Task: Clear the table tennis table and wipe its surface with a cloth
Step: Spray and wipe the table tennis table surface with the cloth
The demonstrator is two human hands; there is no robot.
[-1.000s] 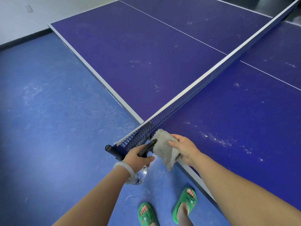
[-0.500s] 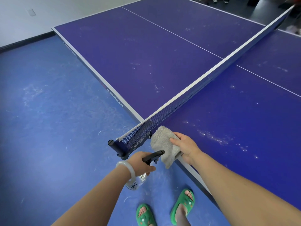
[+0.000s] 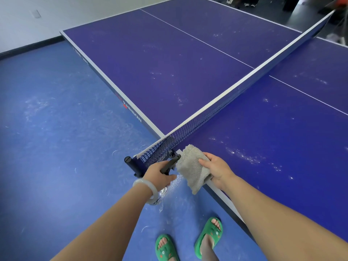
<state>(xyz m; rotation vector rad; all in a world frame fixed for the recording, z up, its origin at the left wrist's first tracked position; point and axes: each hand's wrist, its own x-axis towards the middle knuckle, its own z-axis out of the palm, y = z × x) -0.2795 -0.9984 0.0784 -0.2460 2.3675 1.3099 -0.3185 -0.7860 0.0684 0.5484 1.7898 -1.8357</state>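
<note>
A blue table tennis table [image 3: 169, 72] fills the upper right, with white dusty smears on its surface. Its net [image 3: 216, 108] runs diagonally from the near post to the far right. My right hand [image 3: 216, 170] grips a folded grey cloth [image 3: 192, 168] over the table's near edge by the net post. My left hand [image 3: 160, 175] holds a clear spray bottle [image 3: 160, 196] by its black trigger head, whose nozzle points at the cloth. The bottle's body hangs below my wrist, mostly hidden.
The black net post and clamp [image 3: 131, 163] stick out past the table edge left of my hands. Blue scuffed floor [image 3: 56, 147] spreads to the left. My feet in green sandals [image 3: 208, 237] stand by the table's side. A white wall [image 3: 37, 16] is at top left.
Both hands stay close by the net post; the spray bottle's nozzle dipped away and now sits against the cloth again. A wet speckle shows on the floor beneath the cloth.
</note>
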